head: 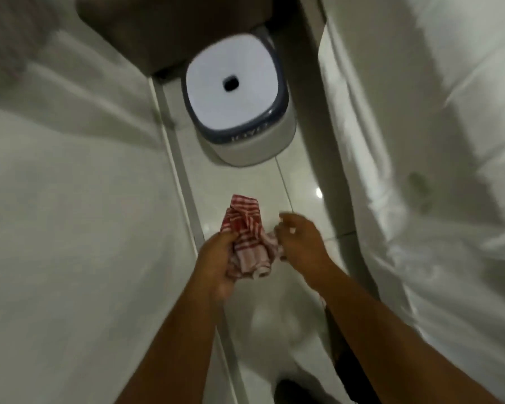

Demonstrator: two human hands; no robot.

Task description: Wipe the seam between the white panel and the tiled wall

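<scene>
A crumpled red-and-white checked cloth [247,237] is bunched in my left hand [219,258], low in the middle of the view above the floor. My right hand [299,236] is beside it on the right, fingers curled and touching the cloth's right edge. The white panel [70,228] fills the left side. Its pale edge strip [184,176] runs diagonally from the upper middle down to my left wrist. The tiled wall [420,141] rises on the right, blurred by motion.
A white plastic stool [236,103] with a dark blue rim and a centre hole stands on the glossy tiled floor [298,182] ahead. A brown cabinet [158,30] sits beyond it at the top. The passage between panel and wall is narrow.
</scene>
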